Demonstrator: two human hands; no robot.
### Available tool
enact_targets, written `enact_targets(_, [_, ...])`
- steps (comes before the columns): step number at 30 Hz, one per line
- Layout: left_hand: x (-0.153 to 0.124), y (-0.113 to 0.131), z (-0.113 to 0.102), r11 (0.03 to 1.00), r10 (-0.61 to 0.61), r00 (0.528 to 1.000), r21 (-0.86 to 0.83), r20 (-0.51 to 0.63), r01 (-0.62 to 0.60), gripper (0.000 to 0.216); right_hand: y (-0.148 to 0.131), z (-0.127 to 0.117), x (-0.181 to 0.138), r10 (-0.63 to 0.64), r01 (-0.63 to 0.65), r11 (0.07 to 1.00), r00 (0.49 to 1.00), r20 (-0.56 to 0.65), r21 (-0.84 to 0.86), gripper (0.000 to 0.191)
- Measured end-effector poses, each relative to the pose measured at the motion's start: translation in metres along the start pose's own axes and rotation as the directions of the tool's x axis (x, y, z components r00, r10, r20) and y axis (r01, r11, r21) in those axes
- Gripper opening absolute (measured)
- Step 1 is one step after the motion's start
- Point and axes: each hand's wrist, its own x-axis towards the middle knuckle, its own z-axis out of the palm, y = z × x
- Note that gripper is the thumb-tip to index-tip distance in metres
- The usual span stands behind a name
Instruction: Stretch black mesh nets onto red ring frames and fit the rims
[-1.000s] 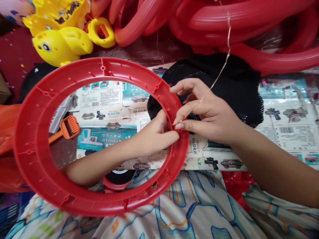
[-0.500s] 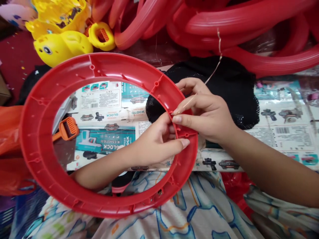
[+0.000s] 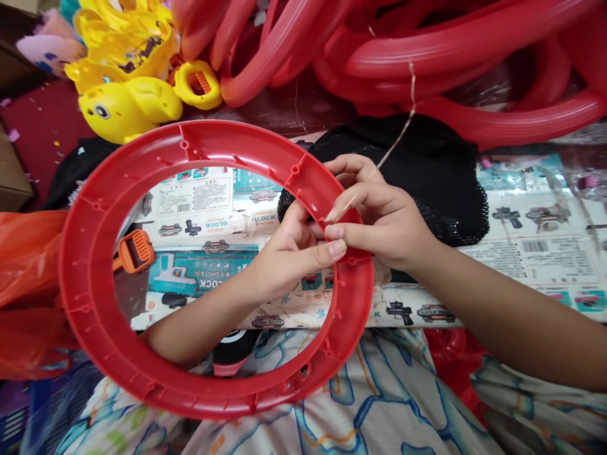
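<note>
Ring [image 3: 353, 284] edge touches left hand [image 3: 284, 256], centre mostly open.

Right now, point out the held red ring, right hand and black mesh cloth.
Held red ring [image 3: 78, 262]: head view, left side of its channel.
Right hand [image 3: 391, 218]: head view, back of the hand.
Black mesh cloth [image 3: 434, 174]: head view, middle of its surface.

Counter [image 3: 569, 268]: faced with white-and-teal printed packaging, worn toward the right.
Dark red surface [image 3: 38, 117]: at far left, sprinkled with small scraps.
Cardboard box [image 3: 10, 174]: brown, at the left edge.
Light: soft, dimmer at upper left.
</note>
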Motion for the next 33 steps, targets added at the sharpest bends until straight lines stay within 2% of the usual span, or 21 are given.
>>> enact_targets(4, [-0.002, -0.004, -0.001, 0.998, -0.007, 1.0, 0.06, -0.001, 0.007, 0.06, 0.0, -0.001, -0.001, -0.007, 0.007, 1.0, 1.0, 0.03, -0.001, 0.015])
enact_targets(9, [-0.004, -0.007, -0.001, 0.999, 0.001, 1.0, 0.034, -0.03, 0.0, 0.056, -0.001, -0.001, -0.003, -0.01, 0.013, 0.998, 0.999, 0.043, -0.057, 0.021])
enact_targets(15, [-0.004, -0.011, 0.001, 0.996, -0.059, 0.997, 0.062, -0.042, 0.062, 0.041, -0.002, -0.001, -0.001, -0.002, 0.001, 0.998, 1.0, -0.02, -0.057, 0.021])
enact_targets(19, [0.001, -0.014, 0.005, 0.987, -0.088, 0.984, 0.117, -0.153, 0.107, 0.03, -0.002, -0.006, 0.003, -0.059, 0.058, 0.987, 0.998, -0.003, -0.153, 0.013])
enact_targets(23, [0.007, -0.007, 0.007, 0.968, -0.007, 0.969, 0.242, -0.247, 0.068, 0.025, -0.001, -0.012, 0.006, -0.081, 0.095, 0.956, 0.995, 0.063, -0.277, 0.011])
enact_targets(25, [0.007, -0.005, 0.007, 0.953, 0.01, 0.976, 0.296, -0.218, 0.056, 0.029, -0.001, -0.013, 0.007, -0.088, 0.112, 0.952, 0.992, 0.095, -0.286, 0.012])
enact_targets(30, [-0.003, -0.008, 0.006, 0.878, -0.044, 0.994, 0.47, -0.101, 0.086, 0.044, -0.001, -0.013, 0.005, -0.086, 0.146, 0.943, 0.975, 0.203, -0.3, 0.01])
enact_targets(33, [-0.013, -0.01, 0.003, 0.899, -0.118, 0.992, 0.42, -0.045, 0.126, 0.04, -0.003, -0.011, 0.003, -0.079, 0.143, 0.946, 0.972, 0.222, -0.29, 0.006])
